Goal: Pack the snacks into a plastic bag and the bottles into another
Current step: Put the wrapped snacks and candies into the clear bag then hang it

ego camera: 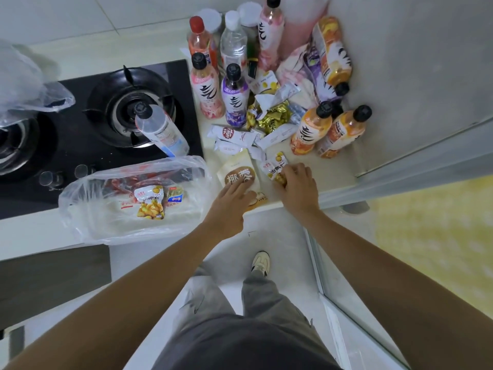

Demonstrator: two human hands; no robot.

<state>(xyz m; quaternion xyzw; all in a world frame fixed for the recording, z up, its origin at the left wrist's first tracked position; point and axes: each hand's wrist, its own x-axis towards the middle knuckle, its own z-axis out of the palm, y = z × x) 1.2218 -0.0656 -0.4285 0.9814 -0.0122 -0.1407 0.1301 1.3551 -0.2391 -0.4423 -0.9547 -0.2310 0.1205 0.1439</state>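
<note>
A clear plastic bag (88, 204) lies open on the counter's front edge with several snack packets inside, among them a yellow chestnut pack (150, 202). My left hand (230, 202) rests flat on a beige coconut snack pouch (238, 169) just right of the bag. My right hand (297, 184) closes its fingers on a small chestnut packet (273, 165). More loose snacks (266, 121) lie behind. Drink bottles (233, 94) stand at the back, and two orange bottles (328, 129) stand at the right.
A black gas hob (80, 129) fills the left, with a clear bottle (162, 129) standing on its burner. A second plastic bag (24, 78) lies crumpled at the far left. A wall runs along the right; the counter edge is just under my wrists.
</note>
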